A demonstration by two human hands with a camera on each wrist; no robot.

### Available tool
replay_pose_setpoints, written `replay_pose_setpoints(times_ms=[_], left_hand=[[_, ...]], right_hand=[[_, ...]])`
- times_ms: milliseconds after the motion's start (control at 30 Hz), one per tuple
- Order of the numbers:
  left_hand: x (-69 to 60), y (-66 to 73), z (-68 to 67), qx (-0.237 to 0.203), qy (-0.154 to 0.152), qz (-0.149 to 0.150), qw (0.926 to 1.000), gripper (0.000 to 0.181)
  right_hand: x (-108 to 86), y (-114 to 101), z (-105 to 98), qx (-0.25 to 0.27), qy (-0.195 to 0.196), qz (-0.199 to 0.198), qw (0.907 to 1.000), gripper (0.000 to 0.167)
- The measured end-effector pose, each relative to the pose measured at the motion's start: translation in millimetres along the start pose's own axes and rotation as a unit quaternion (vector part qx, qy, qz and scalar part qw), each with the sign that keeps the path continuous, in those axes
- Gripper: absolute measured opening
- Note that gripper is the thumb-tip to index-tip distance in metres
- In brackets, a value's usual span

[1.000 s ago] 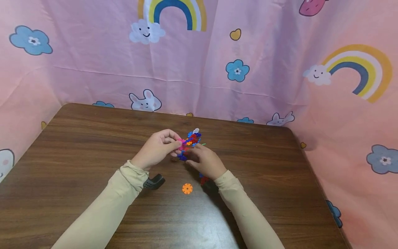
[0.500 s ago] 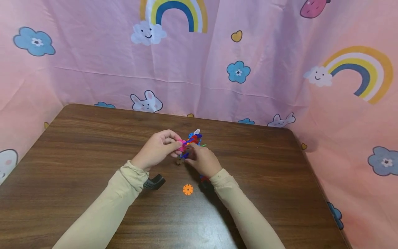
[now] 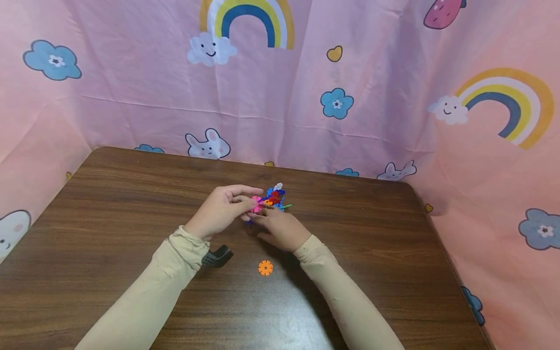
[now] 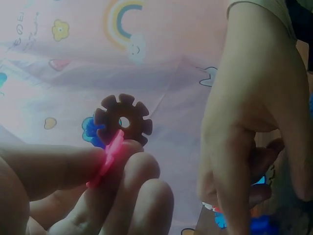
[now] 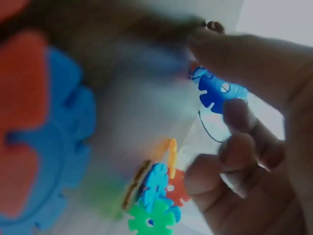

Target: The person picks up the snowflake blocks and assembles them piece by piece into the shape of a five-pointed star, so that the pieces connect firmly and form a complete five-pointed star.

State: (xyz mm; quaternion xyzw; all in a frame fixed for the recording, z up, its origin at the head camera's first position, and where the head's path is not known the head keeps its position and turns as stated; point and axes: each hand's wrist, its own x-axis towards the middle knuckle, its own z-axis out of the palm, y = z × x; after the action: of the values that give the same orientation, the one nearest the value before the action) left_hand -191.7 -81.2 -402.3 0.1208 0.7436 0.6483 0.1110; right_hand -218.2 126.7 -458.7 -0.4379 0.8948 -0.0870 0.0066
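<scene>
lying near the right hand [image 3: 285, 231]: orange disc [image 3: 262, 266]

Between thumb and fingers of the left hand [image 3: 220, 208], a bright pink notched plastic disc [image 4: 106, 159] looks smooth and slightly translucent; just past those fingertips, a dark brown notched plastic disc [image 4: 139, 121] looks smooth and matt. Back from the fingers, a flat orange notched plastic disc [image 3: 262, 270] looks matt on a brown wood-grain tabletop [image 3: 350, 228] with soft sheen. Beyond the fingers, pink-and-lilac printed cloth [image 3: 271, 90] looks matt and creased; behind them, a beige cloth sleeve [image 3: 148, 287] is wrinkled
</scene>
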Motion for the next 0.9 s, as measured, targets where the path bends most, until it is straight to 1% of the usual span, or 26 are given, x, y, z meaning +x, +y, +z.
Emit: replay_pose_setpoints(times_ms=[67, 167, 300, 400, 467, 533, 633, 733, 833, 900], left_hand=[[0.2, 0.1, -0.2, -0.003, 0.002, -0.003, 1.0000, 0.032], [0.9, 0.6, -0.1, -0.012, 0.003, -0.007, 0.9999, 0.029], [1.4, 1.2, -0.2, -0.012, 0.004, -0.011, 0.9999, 0.029], [1.3, 1.9, -0.7, -0.007, 0.006, -0.012, 0.9999, 0.028], [1.2, 2.1, -1.1, -0.004, 0.008, -0.013, 0.9999, 0.026], [1.1, 2.3, -1.5, 0.001, 0.013, -0.015, 0.9998, 0.024], [1.0, 2.3, -1.4, 0.008, 0.020, -0.020, 0.9996, 0.022], [0.3, 2.5, -1.1, 0.012, 0.018, -0.024, 0.9995, 0.022], [-0.3, 2.9, -0.7, 0.009, 0.000, -0.019, 0.9998, 0.029], [-0.8, 3.6, -0.5, 0.003, -0.016, -0.017, 0.9997, 0.036]], right_hand=[[-1.3, 2, 1, 0.005, 0.015, -0.003, 0.9999, 0.054], [-6.4, 5, 1, 0.010, 0.040, 0.010, 0.9991, 0.043], [-18.6, 8, -1, 0.017, 0.049, 0.032, 0.9982, 0.027], [-30.0, 12, -3, 0.044, 0.047, 0.039, 0.9971, 0.020], [-37.3, 15, -5, 0.075, 0.050, 0.039, 0.9952, 0.017], [-43.5, 20, -6, 0.106, 0.056, 0.039, 0.9920, 0.016], [-51.3, 27, -8, 0.155, 0.070, 0.043, 0.9845, 0.015], [-57.3, 34, -7, 0.182, 0.072, 0.062, 0.9787, 0.016], [-60.8, 38, -6, 0.187, 0.056, 0.080, 0.9775, 0.020], [-61.9, 39, -6, 0.179, 0.043, 0.080, 0.9796, 0.023]])
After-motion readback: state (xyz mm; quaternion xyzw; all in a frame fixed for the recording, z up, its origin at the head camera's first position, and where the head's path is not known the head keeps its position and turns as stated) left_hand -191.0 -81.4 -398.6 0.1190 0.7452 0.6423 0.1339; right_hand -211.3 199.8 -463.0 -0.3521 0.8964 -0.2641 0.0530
